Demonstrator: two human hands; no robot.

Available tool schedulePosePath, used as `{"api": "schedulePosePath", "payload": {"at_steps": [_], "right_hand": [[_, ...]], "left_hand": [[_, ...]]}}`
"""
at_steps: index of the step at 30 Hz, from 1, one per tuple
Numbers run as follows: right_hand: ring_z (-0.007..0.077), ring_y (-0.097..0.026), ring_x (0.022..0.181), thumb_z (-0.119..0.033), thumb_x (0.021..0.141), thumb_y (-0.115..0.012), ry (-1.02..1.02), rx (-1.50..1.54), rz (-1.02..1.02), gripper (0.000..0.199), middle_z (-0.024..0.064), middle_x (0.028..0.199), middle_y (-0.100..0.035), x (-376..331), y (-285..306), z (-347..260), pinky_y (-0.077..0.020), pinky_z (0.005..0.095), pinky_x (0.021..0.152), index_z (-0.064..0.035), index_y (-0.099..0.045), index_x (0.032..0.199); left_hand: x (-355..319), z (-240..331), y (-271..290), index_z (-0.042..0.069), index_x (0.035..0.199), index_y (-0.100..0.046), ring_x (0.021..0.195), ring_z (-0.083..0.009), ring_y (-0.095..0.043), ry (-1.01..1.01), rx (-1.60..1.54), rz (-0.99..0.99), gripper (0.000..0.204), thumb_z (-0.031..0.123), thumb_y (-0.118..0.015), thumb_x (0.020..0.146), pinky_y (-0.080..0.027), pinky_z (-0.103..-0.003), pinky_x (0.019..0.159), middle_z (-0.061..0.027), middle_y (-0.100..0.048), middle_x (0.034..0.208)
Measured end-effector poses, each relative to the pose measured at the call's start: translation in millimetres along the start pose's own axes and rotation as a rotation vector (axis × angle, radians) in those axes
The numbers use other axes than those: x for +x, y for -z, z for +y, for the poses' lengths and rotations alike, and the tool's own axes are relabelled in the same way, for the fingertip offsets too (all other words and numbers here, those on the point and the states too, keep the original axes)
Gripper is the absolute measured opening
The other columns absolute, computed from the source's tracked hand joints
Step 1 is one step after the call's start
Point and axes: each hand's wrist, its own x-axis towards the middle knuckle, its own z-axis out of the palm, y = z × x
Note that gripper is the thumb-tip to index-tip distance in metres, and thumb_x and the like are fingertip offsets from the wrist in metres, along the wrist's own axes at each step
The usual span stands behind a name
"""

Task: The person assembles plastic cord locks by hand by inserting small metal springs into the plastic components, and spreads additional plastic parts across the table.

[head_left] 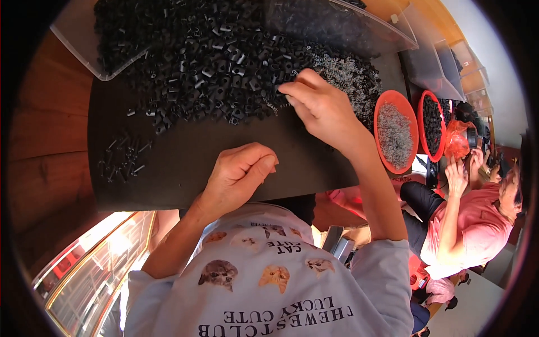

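Observation:
My left hand (238, 171) is closed in a loose fist above the front of the dark table (168, 180); its curled fingers hide whatever may be inside. Farther right, my right hand (320, 106) pinches thumb and fingers together at the edge of a big heap of small black plastic parts (224, 67). What sits between those fingertips is too small to make out. Just beyond my right hand lies a pile of small metal springs (345, 70), and a few loose springs (273, 106) rest beside its fingertips.
Small dark pins (123, 157) lie scattered at the table's left. Clear plastic bins (359, 25) stand at the back. On the right are a red bowl of springs (396, 135) and a red bowl of black parts (431, 126). A person in pink (471, 224) works there.

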Motion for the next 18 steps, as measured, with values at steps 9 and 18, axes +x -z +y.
{"api": "schedulePosePath", "payload": {"at_steps": [9,18], "right_hand": [[0.0276,-0.064,0.076,-0.013,0.085,-0.069,0.023,-0.117,0.003,0.01,0.008,0.087,-0.056,3.3,-12.1,3.6,-0.0515,0.0404,0.06,-0.0053,-0.067,0.091],[0.0235,-0.061,0.062,-0.004,0.078,-0.074,0.123,0.211,0.313,0.023,0.0086,0.079,-0.058,-26.9,-25.6,-52.2,-0.0507,0.0326,0.052,0.0004,-0.066,0.1]], "left_hand": [[1.0,1.8,-1.7,-0.003,0.091,-0.062,0.062,-0.0102,-0.056,-0.002,0.005,0.025,0.017,0.011,-0.057,0.098,-0.046,-0.024,0.056,-0.005,-0.061,0.076],[1.2,0.0,-0.1,-0.001,0.108,-0.062,0.073,-0.0072,-0.059,0.047,-0.207,0.096,0.026,0.023,-0.053,0.103,-0.05,-0.023,0.065,-0.0021,-0.065,0.085]]}}
